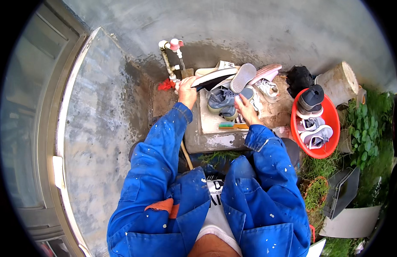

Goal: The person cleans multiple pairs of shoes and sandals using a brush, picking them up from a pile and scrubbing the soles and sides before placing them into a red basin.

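Note:
My left hand [187,93] grips one end of a slipper with a pale sole edge and a dark underside [216,77], tilted above the pile of footwear. My right hand [246,110] is over the pile, its fingertips close to the lower end of a grey-soled shoe or slipper [244,77]. Whether it holds that item is unclear. Below and between the hands lie grey-blue lace-up sneakers [221,99]. A scrub brush [233,125] with green bristles and a yellow-orange handle rests on the washing slab [208,123] nearer me.
Water runs from a tap [176,46] on the left. Cream slippers [204,71], a pink slipper [265,71] and white sneakers [267,88] lie toward the wall. At right, a red basin [334,128] holds several shoes beside a dirty bucket [338,82] and a black bag [299,78].

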A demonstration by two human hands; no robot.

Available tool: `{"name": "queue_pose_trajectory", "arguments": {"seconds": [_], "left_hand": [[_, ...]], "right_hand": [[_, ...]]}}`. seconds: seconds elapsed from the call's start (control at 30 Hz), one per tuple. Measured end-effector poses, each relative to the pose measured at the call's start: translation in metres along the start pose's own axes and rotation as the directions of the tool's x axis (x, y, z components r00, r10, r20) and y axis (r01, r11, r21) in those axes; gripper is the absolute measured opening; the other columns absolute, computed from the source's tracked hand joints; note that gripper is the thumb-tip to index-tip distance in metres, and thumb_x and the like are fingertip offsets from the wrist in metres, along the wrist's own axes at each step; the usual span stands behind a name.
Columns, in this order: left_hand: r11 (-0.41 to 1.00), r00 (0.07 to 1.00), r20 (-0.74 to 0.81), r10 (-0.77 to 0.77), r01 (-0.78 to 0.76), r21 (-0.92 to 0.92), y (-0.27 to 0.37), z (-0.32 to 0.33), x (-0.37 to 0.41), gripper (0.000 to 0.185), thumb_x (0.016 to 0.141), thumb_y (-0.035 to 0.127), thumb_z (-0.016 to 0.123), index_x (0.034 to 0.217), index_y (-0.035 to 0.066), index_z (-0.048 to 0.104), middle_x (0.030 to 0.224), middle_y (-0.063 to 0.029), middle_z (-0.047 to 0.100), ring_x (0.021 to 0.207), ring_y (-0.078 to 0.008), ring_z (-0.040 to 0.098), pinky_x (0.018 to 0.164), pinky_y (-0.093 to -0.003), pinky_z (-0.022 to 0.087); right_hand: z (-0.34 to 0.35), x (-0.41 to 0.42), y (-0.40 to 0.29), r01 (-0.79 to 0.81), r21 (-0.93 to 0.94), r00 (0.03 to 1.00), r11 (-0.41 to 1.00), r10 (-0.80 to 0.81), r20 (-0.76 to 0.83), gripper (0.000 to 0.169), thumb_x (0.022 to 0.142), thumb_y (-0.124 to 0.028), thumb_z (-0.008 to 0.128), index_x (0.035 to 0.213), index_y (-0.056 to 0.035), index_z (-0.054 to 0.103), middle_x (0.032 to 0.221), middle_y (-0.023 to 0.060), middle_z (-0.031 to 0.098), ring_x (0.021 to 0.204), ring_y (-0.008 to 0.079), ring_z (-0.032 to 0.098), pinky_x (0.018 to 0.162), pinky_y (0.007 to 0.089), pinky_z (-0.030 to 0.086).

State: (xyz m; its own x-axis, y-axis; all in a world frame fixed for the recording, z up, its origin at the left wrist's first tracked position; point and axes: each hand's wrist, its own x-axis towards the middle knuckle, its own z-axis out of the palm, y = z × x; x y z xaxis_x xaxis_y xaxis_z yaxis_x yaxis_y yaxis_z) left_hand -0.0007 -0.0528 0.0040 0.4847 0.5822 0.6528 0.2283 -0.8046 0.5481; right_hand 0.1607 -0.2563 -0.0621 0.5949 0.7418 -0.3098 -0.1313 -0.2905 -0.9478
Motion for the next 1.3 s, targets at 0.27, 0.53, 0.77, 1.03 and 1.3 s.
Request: {"name": "queue_pose_trajectory", "arguments": {"seconds": [0.27, 0.53, 0.77, 1.03, 1.3], "left_hand": [[0.956, 0.940, 0.225, 0.258, -0.282, 0.081, 0.056, 0.028, -0.031, 0.053, 0.059, -0.010, 0.049, 0.104, 0.015, 0.063, 0.107, -0.0025, 0.063, 0.110, -0.0220, 0.053, 0.100, -0.0478, 0.023], [0.976, 0.994, -0.086, -0.062, 0.043, -0.211, 0.057, 0.012, -0.020, 0.072, 0.074, 0.025, 0.067, 0.137, 0.009, 0.036, 0.144, -0.0166, 0.026, 0.135, -0.0330, 0.019, 0.107, -0.0552, 0.014], [-0.450, 0.577, 0.645, -0.502, 0.463, -0.764, 0.044, 0.019, -0.001, 0.042, 0.088, 0.041, 0.056, 0.111, 0.007, 0.056, 0.120, -0.0125, 0.056, 0.112, -0.0293, 0.051, 0.094, -0.0475, 0.041], [-0.217, 0.608, 0.491, -0.624, 0.469, -0.856, 0.024, 0.051, -0.018, 0.018, 0.089, 0.021, 0.057, 0.100, 0.007, 0.059, 0.098, -0.0085, 0.064, 0.094, -0.0243, 0.061, 0.087, -0.0412, 0.048], [-0.359, 0.370, 0.785, -0.496, 0.736, -0.574, 0.045, 0.043, -0.022, 0.056, 0.088, 0.048, 0.053, 0.122, 0.004, 0.049, 0.124, -0.0107, 0.054, 0.113, -0.0277, 0.052, 0.094, -0.0481, 0.042]], "right_hand": [[0.009, 0.000, -0.046, 0.043, 0.964, 0.997, 0.262, 0.057, -0.060, 0.035, 0.087, -0.017, 0.061, 0.115, -0.0001, 0.050, 0.112, 0.0151, 0.057, 0.106, 0.0315, 0.054, 0.091, 0.0523, 0.044], [-0.016, 0.006, -0.049, 0.236, 0.954, 0.958, 0.184, 0.121, -0.261, 0.037, 0.082, 0.001, 0.057, 0.117, 0.0031, 0.046, 0.111, 0.0173, 0.056, 0.102, 0.0325, 0.057, 0.087, 0.0500, 0.049], [-0.006, -0.010, -0.068, 0.193, 0.952, 0.961, 0.237, 0.152, -0.232, 0.037, 0.083, 0.003, 0.055, 0.118, 0.0040, 0.046, 0.115, 0.0201, 0.055, 0.106, 0.0334, 0.056, 0.092, 0.0485, 0.047], [-0.017, -0.009, -0.060, 0.223, 0.918, 0.969, 0.329, 0.026, -0.245, 0.033, 0.083, -0.001, 0.057, 0.114, 0.0055, 0.049, 0.105, 0.0181, 0.060, 0.095, 0.0302, 0.061, 0.082, 0.0461, 0.051], [-0.059, -0.038, -0.098, 0.171, 0.815, 0.981, 0.554, -0.173, -0.089, 0.041, 0.080, -0.002, 0.062, 0.119, 0.0008, 0.051, 0.107, 0.0121, 0.061, 0.094, 0.0249, 0.062, 0.082, 0.0395, 0.052]]}}
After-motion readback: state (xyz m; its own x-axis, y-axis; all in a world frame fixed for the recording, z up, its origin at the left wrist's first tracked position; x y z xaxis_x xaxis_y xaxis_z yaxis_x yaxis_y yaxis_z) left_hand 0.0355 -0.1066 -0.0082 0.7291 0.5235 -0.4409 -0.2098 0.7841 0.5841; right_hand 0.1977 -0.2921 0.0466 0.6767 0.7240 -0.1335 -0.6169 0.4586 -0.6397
